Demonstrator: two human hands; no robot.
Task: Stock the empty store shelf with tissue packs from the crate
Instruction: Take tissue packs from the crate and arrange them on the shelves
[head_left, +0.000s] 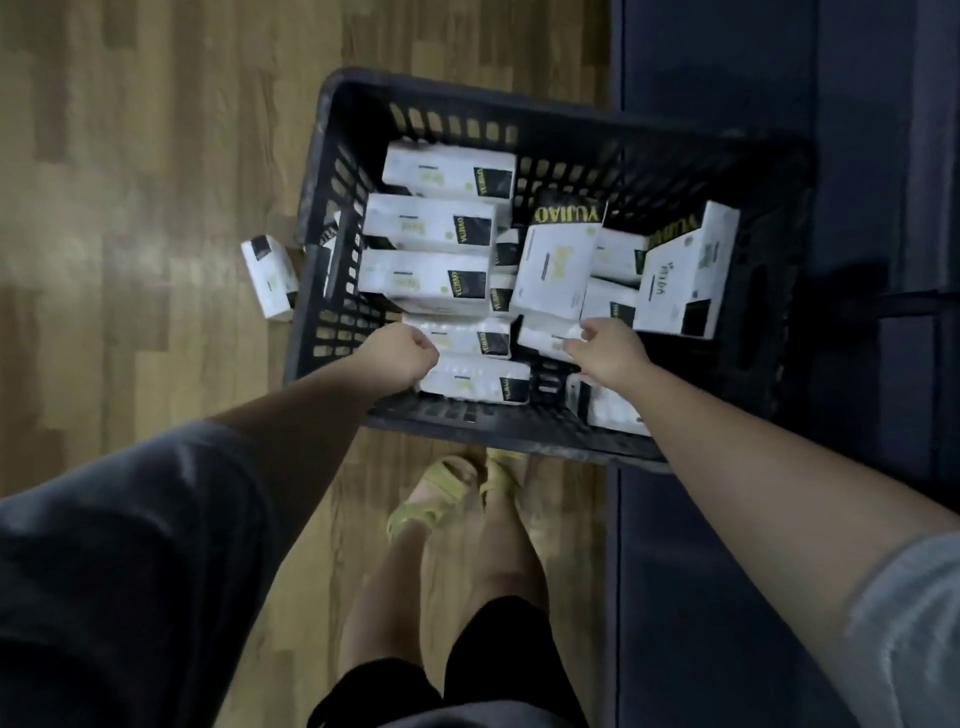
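Note:
A black slatted plastic crate (332, 218) sits on the floor below me, holding several white tissue packs with black and yellow labels. Some lie in a flat row on the left (426, 223); others stand tilted on the right (685, 270). My left hand (402, 358) hovers over the crate's near left corner with its fingers curled into a fist, beside the end of a flat pack (467, 338). My right hand (608, 348) reaches in with its fingers apart, the tips touching a low pack (543, 338). No shelf is recognisable.
One tissue pack (270, 280) lies on the wooden floor outside the crate's left wall. A dark blue surface (727, 78) borders the crate on the right. My feet in yellow sandals (447, 493) stand just in front of the crate.

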